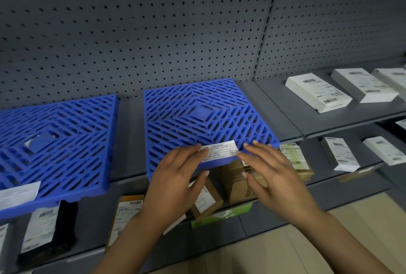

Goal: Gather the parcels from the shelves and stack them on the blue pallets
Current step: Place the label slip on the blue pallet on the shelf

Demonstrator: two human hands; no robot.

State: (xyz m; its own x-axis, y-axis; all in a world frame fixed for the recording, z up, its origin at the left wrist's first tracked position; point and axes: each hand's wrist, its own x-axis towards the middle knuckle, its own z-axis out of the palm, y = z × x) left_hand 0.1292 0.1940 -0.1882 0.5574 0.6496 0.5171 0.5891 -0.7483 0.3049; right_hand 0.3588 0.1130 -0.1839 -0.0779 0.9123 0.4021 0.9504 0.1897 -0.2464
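Two blue slatted pallets lie on the grey shelf: one at the left (55, 139) and one in the middle (202, 119). A white label (219, 150) sits on the front edge of the middle pallet. My left hand (175, 177) and my right hand (270, 172) reach toward that edge with straight fingers, their tips at either end of the label. Neither hand holds a parcel. White parcels (317, 92) lie on the same shelf to the right. Brown cardboard parcels (239, 181) sit on the shelf below, partly hidden by my hands.
A grey pegboard wall (153, 38) backs the shelves. More white parcels (339, 154) lie on the lower right shelf. A black bagged parcel (44, 229) and a yellow-brown box (125, 214) sit low on the left. Beige floor (285, 251) shows at the bottom right.
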